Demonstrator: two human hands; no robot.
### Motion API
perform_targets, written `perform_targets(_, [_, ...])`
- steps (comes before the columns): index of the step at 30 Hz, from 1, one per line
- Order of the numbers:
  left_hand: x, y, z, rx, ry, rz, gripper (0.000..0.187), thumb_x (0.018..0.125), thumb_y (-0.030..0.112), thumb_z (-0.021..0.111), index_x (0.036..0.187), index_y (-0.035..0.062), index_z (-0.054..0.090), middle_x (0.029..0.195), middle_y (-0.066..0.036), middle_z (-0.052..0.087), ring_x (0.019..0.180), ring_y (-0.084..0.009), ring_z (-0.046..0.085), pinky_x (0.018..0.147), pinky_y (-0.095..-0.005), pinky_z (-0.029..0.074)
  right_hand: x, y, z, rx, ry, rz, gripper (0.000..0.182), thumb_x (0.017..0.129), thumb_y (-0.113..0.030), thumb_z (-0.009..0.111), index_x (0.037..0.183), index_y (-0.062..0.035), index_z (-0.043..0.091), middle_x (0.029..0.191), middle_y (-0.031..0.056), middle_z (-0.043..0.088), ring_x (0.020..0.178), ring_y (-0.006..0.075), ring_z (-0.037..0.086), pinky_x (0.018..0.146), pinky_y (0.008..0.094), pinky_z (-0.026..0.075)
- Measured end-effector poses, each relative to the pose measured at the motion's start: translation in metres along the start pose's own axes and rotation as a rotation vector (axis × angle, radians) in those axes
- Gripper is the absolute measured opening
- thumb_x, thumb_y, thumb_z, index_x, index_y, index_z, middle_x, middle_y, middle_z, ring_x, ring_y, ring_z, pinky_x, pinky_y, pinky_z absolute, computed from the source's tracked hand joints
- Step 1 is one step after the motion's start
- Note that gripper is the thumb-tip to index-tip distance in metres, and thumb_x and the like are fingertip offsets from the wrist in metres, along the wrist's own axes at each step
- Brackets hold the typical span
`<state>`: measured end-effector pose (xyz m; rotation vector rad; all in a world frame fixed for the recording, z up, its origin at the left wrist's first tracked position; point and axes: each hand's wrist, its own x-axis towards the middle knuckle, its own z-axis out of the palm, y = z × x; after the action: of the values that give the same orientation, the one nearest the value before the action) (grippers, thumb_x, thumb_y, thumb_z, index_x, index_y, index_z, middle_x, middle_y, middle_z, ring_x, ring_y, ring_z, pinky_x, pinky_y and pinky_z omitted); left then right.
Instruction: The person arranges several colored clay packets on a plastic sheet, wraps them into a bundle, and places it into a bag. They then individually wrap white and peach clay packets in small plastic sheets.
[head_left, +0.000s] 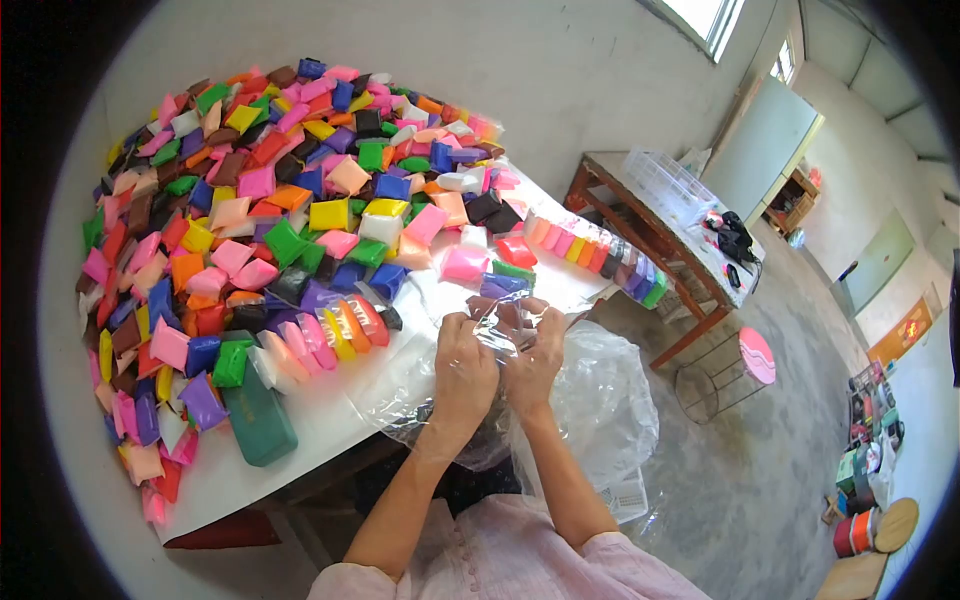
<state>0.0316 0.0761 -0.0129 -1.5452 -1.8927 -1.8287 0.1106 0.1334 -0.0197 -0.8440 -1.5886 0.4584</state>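
Observation:
My left hand [466, 372] and my right hand [537, 358] are close together at the table's front edge, fingers closed on a clear plastic bag [497, 331]. The bag's film shines between my fingertips, and a brown packet shows through or behind it. Loose clear film [400, 393] spreads below my left hand. Just beyond my fingers lie a blue packet [504, 285], a pink packet [465, 264] and a red packet [517, 251]. To the left, a row of packets in clear wrap [328, 338] runs from peach through pink and yellow to red.
A big heap of colourful packets [255, 182] covers much of the white table [262, 492]. A green case [260, 425] sits near the front. Another wrapped row [592, 250] lies at the right edge. Beyond are a side table [640, 205], a pink-topped stool [757, 356] and a clear bag [610, 400].

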Motion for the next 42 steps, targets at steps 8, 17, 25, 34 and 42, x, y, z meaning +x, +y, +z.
perform_targets(8, [0.004,0.006,-0.009,-0.118,-0.021,-0.128,0.018,0.085,-0.003,0.055,0.102,-0.0046,0.06,0.102,-0.019,0.061,0.095,-0.0355,0.062,0.082,-0.0411,0.049,0.009,0.0,0.005,-0.104,-0.027,0.064,0.039,0.078,-0.029,0.076,0.107,-0.004,0.068,0.089,0.0136,0.061,0.087,0.0334,0.059,0.077,0.0432,0.046])
perform_targets(17, [0.004,0.006,-0.01,-0.074,-0.092,-0.086,0.031,0.084,-0.002,0.051,0.114,-0.0097,0.056,0.112,-0.026,0.058,0.106,-0.0421,0.056,0.094,-0.0451,0.046,0.008,0.003,-0.016,-0.181,-0.11,-0.105,0.036,0.076,-0.023,0.078,0.104,-0.0029,0.068,0.084,0.0129,0.06,0.076,0.0291,0.058,0.069,0.0397,0.047])
perform_targets(25, [0.007,-0.001,-0.001,-0.064,-0.058,-0.137,0.029,0.086,0.007,0.063,0.11,-0.0071,0.056,0.11,-0.026,0.06,0.099,-0.0397,0.061,0.084,-0.0431,0.05,0.05,0.026,-0.022,0.141,0.091,0.095,0.068,0.076,-0.008,0.077,0.134,0.0,0.044,0.123,0.0159,0.058,0.079,0.0128,0.059,0.065,0.0267,0.047])
perform_targets(34, [0.015,0.012,0.008,0.067,-0.097,-0.135,0.042,0.082,0.013,0.07,0.114,-0.0081,0.052,0.105,-0.028,0.059,0.103,-0.0432,0.056,0.089,-0.0467,0.046,0.022,0.056,-0.033,0.147,0.047,0.067,0.006,0.087,-0.002,0.064,0.089,0.002,0.068,0.073,0.0022,0.064,0.063,0.0058,0.053,0.058,0.0227,0.043])
perform_targets(42, [0.006,0.007,0.013,-0.089,-0.003,-0.22,0.032,0.083,0.014,0.069,0.11,-0.003,0.061,0.102,-0.021,0.063,0.098,-0.0391,0.059,0.087,-0.0454,0.047,0.027,0.046,-0.071,-0.001,-0.004,0.059,0.012,0.087,-0.009,0.07,0.097,-0.0023,0.069,0.074,-0.005,0.062,0.058,0.0026,0.043,0.05,0.0214,0.034])
